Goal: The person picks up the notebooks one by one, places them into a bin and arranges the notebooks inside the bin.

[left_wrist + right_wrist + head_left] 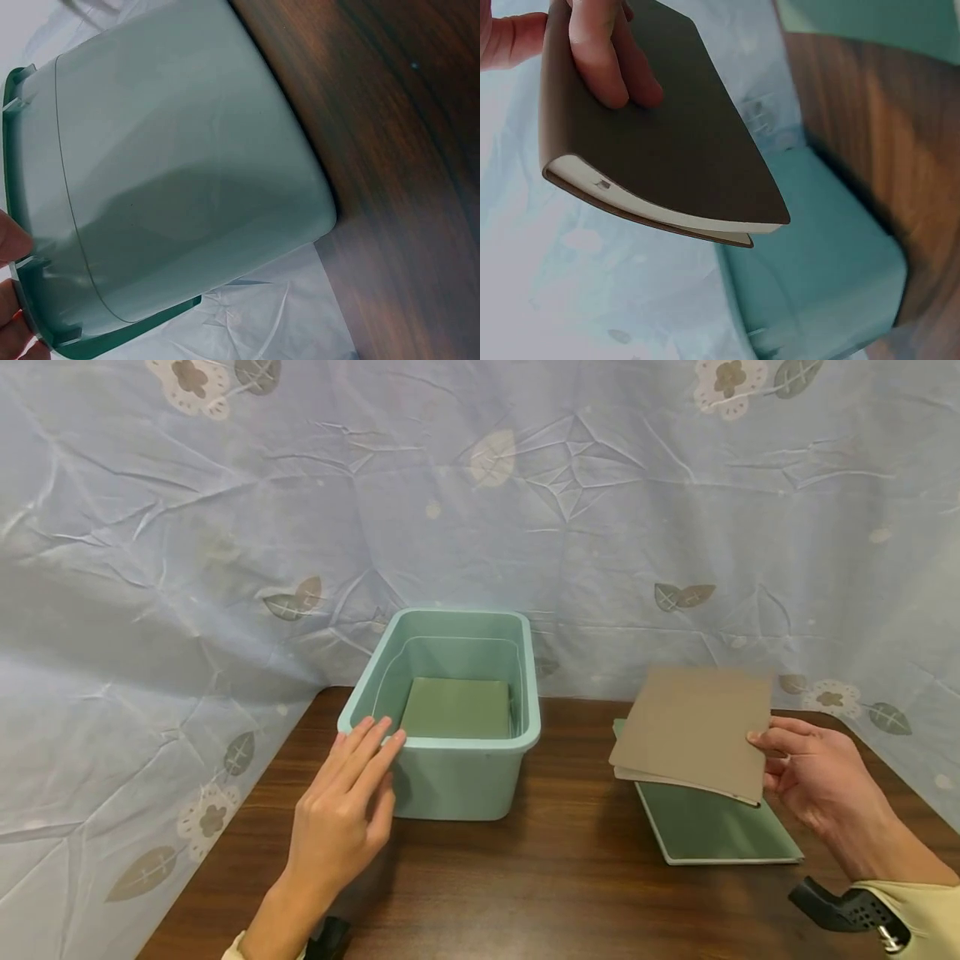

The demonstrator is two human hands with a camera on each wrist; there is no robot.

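My right hand (817, 768) pinches a brown soft-cover notebook (693, 727) by its spine, thumb on top and fingers underneath. In the right wrist view the notebook (675, 142) shows its page edges, with the covers slightly parted. Below it on the table lies a green notebook (720, 835), partly hidden. My left hand (337, 810) rests its fairly straight fingers at the near left rim of a light green plastic bin (457, 781). Inside the bin lies another green notebook (457, 708). From the left wrist the bin's outer wall (180, 165) fills most of the view.
The dark wood table (570, 893) carries the bin at centre left and the green notebook at right. A pale floral cloth (480, 527) hangs behind the table and along its left side. Black wrist mounts (855, 910) sit at both sleeves.
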